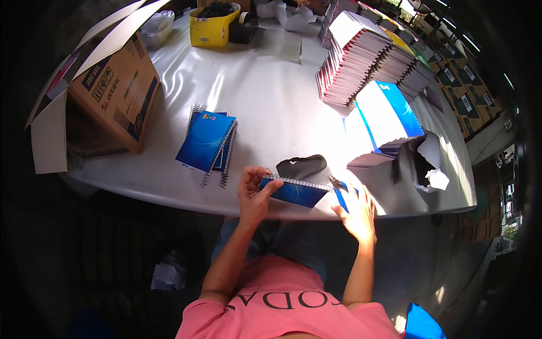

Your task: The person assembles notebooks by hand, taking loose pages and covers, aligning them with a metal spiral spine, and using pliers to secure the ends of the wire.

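My left hand (254,195) is closed on one end of a blue spiral notebook (299,193), thumb over its wire binding. The notebook is tilted near the table's front edge, with the coil along its upper side. In my right hand (358,219) is a pair of pliers (341,199) with blue handles. Their metal jaws are right by the coil's right end; whether they touch the wire I cannot tell. Just beyond the notebook lies a flat black object (302,166), its kind unclear. To the left, several blue spiral notebooks (206,138) lie stacked, with loose coil ends sticking out.
A big open cardboard box (116,96) stands at the left. Tall stacks of spiral-bound notebooks (353,65) and a blue-covered stack (389,116) fill the right side, beside torn dark wrapping (426,164). A yellow bin (209,31) sits at the back of the white-covered table (265,90).
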{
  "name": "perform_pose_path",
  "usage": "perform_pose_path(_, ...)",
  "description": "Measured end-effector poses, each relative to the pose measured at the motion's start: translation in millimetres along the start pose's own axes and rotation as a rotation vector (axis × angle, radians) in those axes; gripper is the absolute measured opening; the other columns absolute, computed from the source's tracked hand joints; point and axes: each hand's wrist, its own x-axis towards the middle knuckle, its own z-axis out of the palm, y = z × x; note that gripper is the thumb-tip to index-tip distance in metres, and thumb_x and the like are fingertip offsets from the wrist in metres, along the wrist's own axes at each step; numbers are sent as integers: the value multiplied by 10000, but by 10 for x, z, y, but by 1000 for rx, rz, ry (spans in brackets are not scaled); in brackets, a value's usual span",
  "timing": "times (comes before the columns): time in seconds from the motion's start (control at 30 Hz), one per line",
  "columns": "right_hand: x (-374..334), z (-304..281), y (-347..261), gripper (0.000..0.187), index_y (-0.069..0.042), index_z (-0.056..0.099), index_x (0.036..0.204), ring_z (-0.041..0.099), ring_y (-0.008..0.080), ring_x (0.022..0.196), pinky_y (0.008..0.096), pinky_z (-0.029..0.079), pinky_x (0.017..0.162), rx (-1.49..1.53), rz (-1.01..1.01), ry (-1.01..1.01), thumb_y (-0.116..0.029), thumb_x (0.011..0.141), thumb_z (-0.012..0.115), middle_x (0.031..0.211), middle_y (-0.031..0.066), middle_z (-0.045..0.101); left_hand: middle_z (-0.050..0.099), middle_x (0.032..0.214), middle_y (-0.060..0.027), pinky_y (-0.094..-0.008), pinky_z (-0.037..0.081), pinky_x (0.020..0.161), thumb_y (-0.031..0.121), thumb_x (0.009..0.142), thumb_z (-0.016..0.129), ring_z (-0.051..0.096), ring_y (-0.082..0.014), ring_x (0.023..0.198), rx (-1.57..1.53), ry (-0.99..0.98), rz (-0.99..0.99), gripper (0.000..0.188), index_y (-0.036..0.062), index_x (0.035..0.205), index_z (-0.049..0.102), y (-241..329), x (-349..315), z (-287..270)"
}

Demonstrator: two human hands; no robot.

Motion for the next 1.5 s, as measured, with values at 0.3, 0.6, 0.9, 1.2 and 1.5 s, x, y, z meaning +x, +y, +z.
perform_pose_path(0.3, -122, -215, -523, 456, -7, 423, 1334, 499, 322, 1014, 384, 389, 901, 771, 10, 305, -283, 971, 446, 1160, 201, 505, 672, 852, -62, -232, 449, 730, -18, 695, 778, 584, -100, 773, 349, 117, 350, 819, 5, 1375, 322, 194, -84, 181)
perform_pose_path(0.6, 38, -520, -1217, 359, -225, 610, 1212, 484, 284, 1018, 392, 359, 882, 412, -245, 125, -269, 856, 619, 1100, 138, 487, 662, 859, -63, -256, 426, 694, -99, 668, 747, 580, -118, 770, 553, 116, 489, 906, -26, 1404, 222, 374, -83, 200)
perform_pose_path(0.9, -113, -376, -1045, 460, -90, 378, 1380, 539, 168, 933, 295, 442, 831, 1715, 198, -716, -297, 977, 459, 1066, 108, 539, 637, 864, -72, -256, 490, 705, -76, 720, 727, 603, -154, 773, 476, 144, 575, 782, -1, 1371, 300, 325, -119, 223)
perform_pose_path(1.2, -25, 22, -375, 482, -78, 466, 1323, 271, 348, 1340, 530, 157, 1086, -150, 312, -78, -306, 906, 549, 1440, 190, 296, 447, 1073, -45, -205, 417, 804, 31, 910, 561, 460, -89, 939, 82, 298, 196, 478, 66, 1333, 342, 690, 0, 145)
perform_pose_path(1.5, 1284, -62, -1808, 649, -18, 333, 1378, 602, 106, 890, 216, 473, 806, 1544, -178, -121, -30, 826, 673, 985, 64, 626, 456, 1024, -37, -236, 402, 843, 26, 895, 562, 462, -91, 937, 332, 304, 302, 398, 54, 1271, 433, 1235, 261, -271)
